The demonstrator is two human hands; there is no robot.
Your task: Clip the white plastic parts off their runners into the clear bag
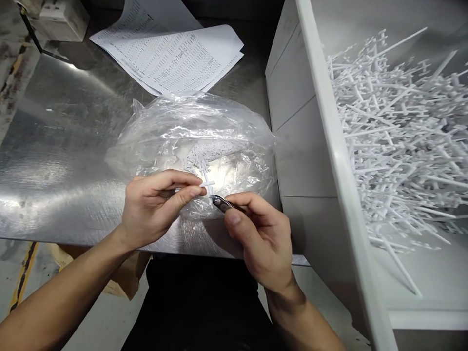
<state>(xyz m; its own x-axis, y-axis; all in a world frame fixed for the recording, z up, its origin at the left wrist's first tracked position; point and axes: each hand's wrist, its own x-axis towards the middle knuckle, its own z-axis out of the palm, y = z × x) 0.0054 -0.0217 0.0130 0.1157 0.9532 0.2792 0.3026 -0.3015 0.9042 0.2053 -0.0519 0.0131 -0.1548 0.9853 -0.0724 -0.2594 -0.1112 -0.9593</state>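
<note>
My left hand point(164, 202) pinches a thin white plastic sprue point(207, 184) between thumb and fingertips; the sprue has a crossing stem and small pieces at its far end. In my right hand point(258, 234) is a small shiny metal nail clipper point(220, 203), gripped between thumb and fingers. Its jaws are at the near end of the sprue's stem; whether they bite on it I cannot tell. Under both hands lies a clear plastic bag point(241, 117), with many tiny white parts point(215, 148) heaped in it.
To the right, a white bin point(331, 126) with a tall wall holds a big heap of white sprues point(395, 136). Printed sheets point(171, 53) lie behind the bag on the metal table point(54, 161). A pale box point(64, 19) stands at the back left.
</note>
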